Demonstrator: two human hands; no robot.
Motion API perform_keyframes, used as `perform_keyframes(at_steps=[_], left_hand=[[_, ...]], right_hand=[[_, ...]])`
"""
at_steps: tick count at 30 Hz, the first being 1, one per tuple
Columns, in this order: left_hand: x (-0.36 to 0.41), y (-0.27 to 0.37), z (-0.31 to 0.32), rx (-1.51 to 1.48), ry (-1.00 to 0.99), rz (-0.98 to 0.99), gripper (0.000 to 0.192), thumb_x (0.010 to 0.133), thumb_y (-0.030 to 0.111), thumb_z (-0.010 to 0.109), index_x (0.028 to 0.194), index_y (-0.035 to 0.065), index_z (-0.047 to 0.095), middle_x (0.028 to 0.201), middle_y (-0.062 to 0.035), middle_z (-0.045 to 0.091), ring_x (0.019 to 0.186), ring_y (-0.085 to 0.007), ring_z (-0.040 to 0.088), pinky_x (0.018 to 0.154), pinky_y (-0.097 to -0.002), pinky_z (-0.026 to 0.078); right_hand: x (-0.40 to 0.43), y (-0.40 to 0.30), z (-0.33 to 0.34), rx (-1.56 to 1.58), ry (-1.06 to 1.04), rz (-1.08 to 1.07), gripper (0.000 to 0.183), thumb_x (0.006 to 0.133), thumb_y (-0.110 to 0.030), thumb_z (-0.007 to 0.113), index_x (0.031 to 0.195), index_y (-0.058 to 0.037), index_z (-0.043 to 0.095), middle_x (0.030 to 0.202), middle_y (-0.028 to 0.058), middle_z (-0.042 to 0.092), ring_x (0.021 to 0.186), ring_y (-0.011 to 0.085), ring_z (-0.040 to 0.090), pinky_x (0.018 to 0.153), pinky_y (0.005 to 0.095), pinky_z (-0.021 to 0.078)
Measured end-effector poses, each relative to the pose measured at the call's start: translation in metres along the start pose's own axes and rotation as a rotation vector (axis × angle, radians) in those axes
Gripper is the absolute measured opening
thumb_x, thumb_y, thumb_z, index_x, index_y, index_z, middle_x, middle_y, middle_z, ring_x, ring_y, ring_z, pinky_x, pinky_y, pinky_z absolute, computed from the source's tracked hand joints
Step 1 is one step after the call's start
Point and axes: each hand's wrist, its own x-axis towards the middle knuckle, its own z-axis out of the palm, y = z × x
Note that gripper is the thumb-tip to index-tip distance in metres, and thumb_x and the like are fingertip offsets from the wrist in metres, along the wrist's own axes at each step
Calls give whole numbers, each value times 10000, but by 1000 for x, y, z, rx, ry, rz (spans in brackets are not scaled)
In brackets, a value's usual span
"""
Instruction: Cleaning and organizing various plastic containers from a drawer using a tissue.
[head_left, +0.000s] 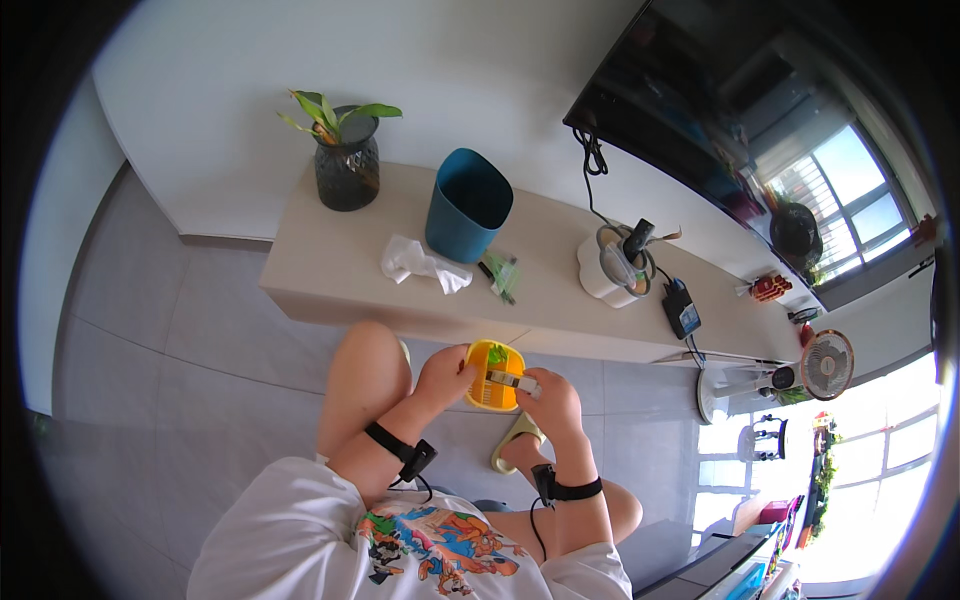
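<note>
My left hand (448, 373) grips the left rim of a small yellow divided plastic container (480, 397), held above the floor between my knees. A bright green item (497, 353) sits in its far compartment. With my right hand (551, 401) I hold a small white-and-dark box-like item (508, 379) by its right end. Its other end reaches over the inside of the container; I cannot tell whether it touches the bottom.
Before me runs a long beige cabinet (337, 262). On it stand a glass vase (347, 176), a blue bin (461, 225), crumpled white tissue (424, 266), a clear green-tinted packet (504, 276), a white organizer (600, 274) and a black box (681, 309). A fan (825, 365) stands right.
</note>
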Motion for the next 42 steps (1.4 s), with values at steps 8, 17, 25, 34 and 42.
perform_keyframes(at_steps=[8,17,25,34,42], left_hand=[[-3,-9,-18,188,16,-62,248,816,178,542,987,19,625,874,-193,648,839,-368,613,749,-440,488],[2,-26,-13,-92,8,-86,256,799,136,555,999,-6,630,795,-187,645,710,-328,627,650,-390,500],[6,-39,-20,-88,94,-176,226,800,142,567,940,-27,622,734,-174,632,622,-291,624,593,-381,494],[8,-27,-19,-108,100,-187,227,804,159,564,926,-24,622,734,-177,631,630,-309,628,608,-395,493],[8,-31,-12,-61,108,-150,220,798,162,561,909,-18,623,768,-193,639,701,-342,635,638,-418,492]], right_hand=[[7,-21,-15,-48,-15,48,383,714,-258,658,1056,-84,662,931,154,668,821,330,639,717,410,516],[35,9,33,-156,-122,-54,399,753,-263,666,1132,-138,647,964,124,669,870,313,636,743,415,510],[74,-29,15,0,179,-71,356,773,-288,701,1081,-115,652,900,71,643,811,269,636,689,376,510],[114,-24,20,-134,332,-231,253,786,-264,688,990,-115,670,977,55,660,832,267,637,690,379,517],[120,-16,21,-214,391,-389,226,810,-256,641,974,-112,701,963,44,686,911,270,629,750,389,524]])
